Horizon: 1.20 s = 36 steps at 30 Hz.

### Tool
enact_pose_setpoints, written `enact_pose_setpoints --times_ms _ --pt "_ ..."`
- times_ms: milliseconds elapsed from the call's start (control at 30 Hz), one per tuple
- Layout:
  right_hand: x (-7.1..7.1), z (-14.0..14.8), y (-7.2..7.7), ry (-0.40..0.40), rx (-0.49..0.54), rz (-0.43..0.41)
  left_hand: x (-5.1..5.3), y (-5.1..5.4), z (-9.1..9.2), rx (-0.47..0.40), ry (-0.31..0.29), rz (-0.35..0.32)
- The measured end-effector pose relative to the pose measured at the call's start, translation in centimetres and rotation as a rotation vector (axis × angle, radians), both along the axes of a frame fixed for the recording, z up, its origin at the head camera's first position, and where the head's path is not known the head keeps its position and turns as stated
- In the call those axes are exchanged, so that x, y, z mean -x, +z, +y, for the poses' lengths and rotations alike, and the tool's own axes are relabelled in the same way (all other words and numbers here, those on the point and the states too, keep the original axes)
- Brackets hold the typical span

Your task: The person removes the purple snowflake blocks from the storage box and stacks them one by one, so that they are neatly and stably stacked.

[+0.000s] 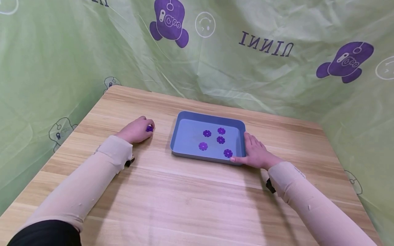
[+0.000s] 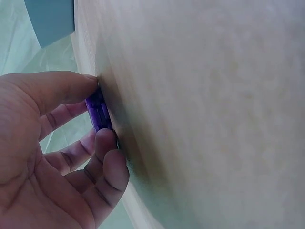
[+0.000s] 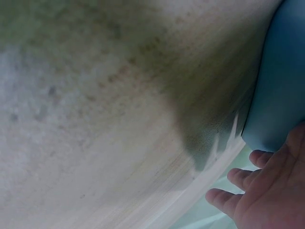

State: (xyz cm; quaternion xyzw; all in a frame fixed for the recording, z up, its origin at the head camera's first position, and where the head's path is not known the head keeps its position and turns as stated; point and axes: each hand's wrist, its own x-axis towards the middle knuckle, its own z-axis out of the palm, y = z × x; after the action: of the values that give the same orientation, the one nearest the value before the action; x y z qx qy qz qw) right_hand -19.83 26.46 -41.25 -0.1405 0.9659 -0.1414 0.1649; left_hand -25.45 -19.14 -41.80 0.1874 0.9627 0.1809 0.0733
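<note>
My left hand [image 1: 138,130] is at the table's left side, left of the tray. Its thumb and fingers pinch a purple notched piece [image 2: 99,112], which looks like discs stacked together, right at the tabletop. Part of that piece is hidden by the fingers. Several flat purple flower-shaped discs [image 1: 220,140] lie spread in the right half of a blue-grey rectangular tray [image 1: 187,136]. Against the tray's right wall rests my right hand [image 1: 257,152], fingers stretched along the outside and thumb at the front right corner.
A wood-grain table [image 1: 184,201] carries the tray near its middle. Behind and at both sides hangs a green curtain [image 1: 129,44] printed with purple figures and lettering, close to the table's back edge.
</note>
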Motion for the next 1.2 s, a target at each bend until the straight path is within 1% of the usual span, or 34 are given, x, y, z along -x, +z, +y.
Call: enact_pose_setpoints --times_ms 267,367,433,533,667,767,867,967,1100,1200 --pt "-0.1 -0.2 0.2 -0.009 0.004 -0.008 -0.1 0.3 0.0 -0.001 0.0 0.0" --pt "-0.1 -0.2 0.2 -0.014 0.001 -0.018 -0.2 0.4 0.0 -0.004 0.01 -0.022" --pt "-0.1 -0.2 0.2 -0.014 0.004 -0.018 -0.2 0.5 -0.1 -0.025 0.027 -0.043" --pt "0.0 -0.1 0.1 -0.014 0.005 -0.019 -0.1 0.7 -0.4 -0.073 0.072 -0.064" --pt "0.0 -0.1 0.0 -0.013 0.008 -0.015 0.1 1.3 -0.6 -0.141 0.123 -0.035" --pt "0.1 0.0 0.0 -0.013 0.008 -0.014 0.4 1.8 -0.5 -0.186 0.143 -0.021" --pt "0.1 0.0 0.0 -0.014 0.007 -0.016 0.7 2.4 0.1 -0.23 0.155 -0.028" --pt "0.1 0.0 0.1 -0.011 0.011 -0.012 0.7 3.1 1.2 -0.269 0.158 -0.033" --pt "0.0 0.0 0.2 -0.01 0.011 -0.01 0.6 4.0 3.1 -0.313 0.145 -0.042" --pt "0.0 -0.1 0.3 -0.008 0.008 -0.011 0.6 4.4 4.5 -0.339 0.125 -0.051"
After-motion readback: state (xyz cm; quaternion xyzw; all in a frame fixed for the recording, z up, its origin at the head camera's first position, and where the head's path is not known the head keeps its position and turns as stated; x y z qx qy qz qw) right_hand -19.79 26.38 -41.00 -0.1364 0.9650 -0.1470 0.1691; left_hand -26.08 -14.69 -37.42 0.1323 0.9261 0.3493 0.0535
